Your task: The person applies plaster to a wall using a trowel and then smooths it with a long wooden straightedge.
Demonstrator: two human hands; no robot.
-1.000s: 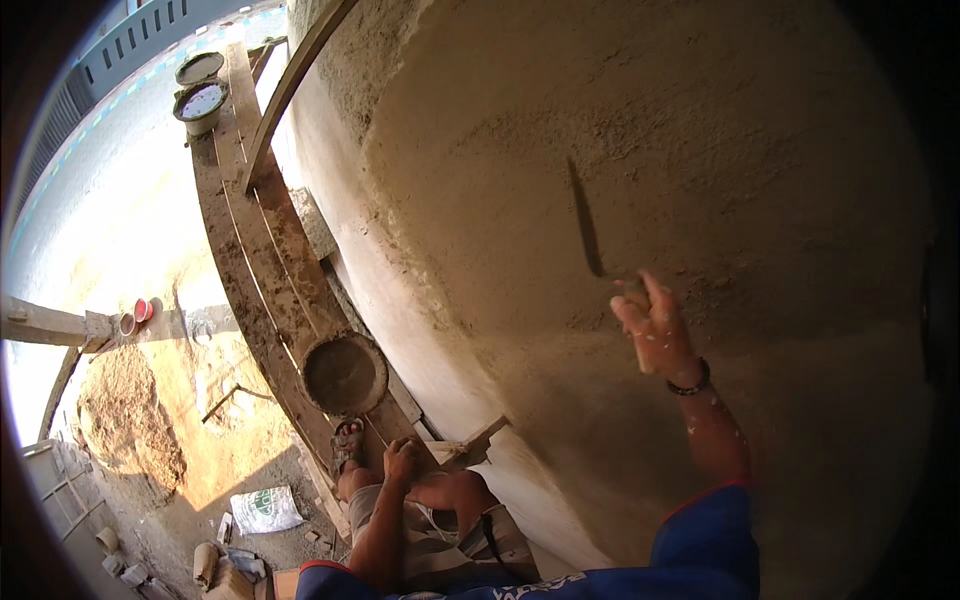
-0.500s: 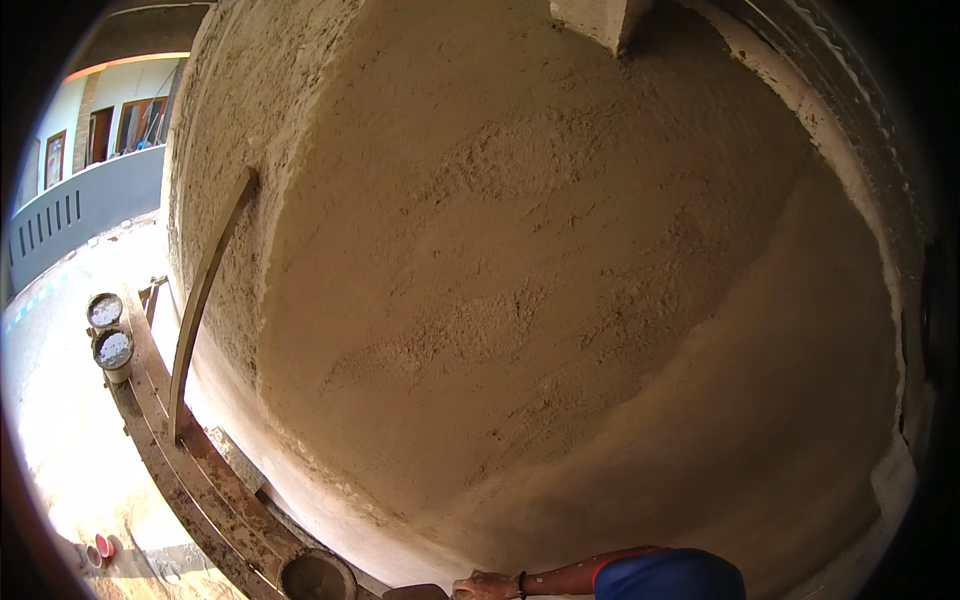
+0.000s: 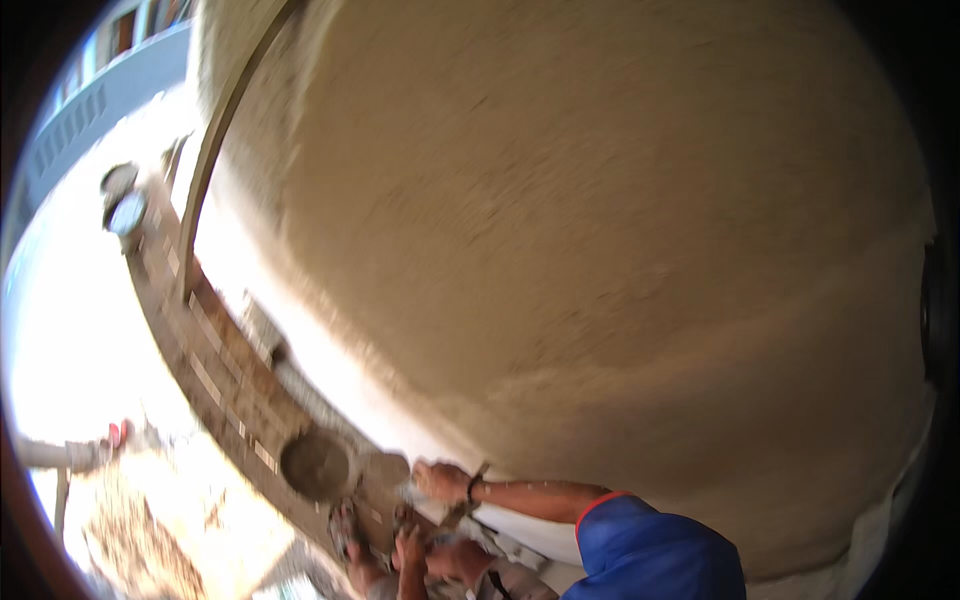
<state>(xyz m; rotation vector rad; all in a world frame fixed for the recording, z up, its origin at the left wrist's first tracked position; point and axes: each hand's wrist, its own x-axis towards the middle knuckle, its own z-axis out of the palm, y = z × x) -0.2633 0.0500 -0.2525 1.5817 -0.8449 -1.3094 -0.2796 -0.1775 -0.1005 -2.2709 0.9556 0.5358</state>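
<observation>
My right hand [image 3: 440, 481], with a dark band at its wrist, reaches out at the bottom middle, closed on a trowel. The trowel's flat grey-brown blade [image 3: 386, 470] points left, beside a round bucket of mortar [image 3: 316, 466] on the planks. My left hand [image 3: 409, 549] is lower down, close to my feet and bent knee. Its fingers are smeared by motion, and whether it holds anything is unclear. Before me rises a large wall [image 3: 600, 220] with a brown plaster coat, rough in places.
A walkway of planks [image 3: 205, 360] curves along the wall's foot. Two buckets [image 3: 127, 214] stand at its far end. A long wooden batten [image 3: 215, 150] leans against the wall's left side. Bright ground [image 3: 80, 350] lies below the planks on the left.
The view has tipped downward, bringing the bucket, my feet and my left hand into sight. My right hand and the trowel now appear higher in the picture, with the blade by the bucket.
</observation>
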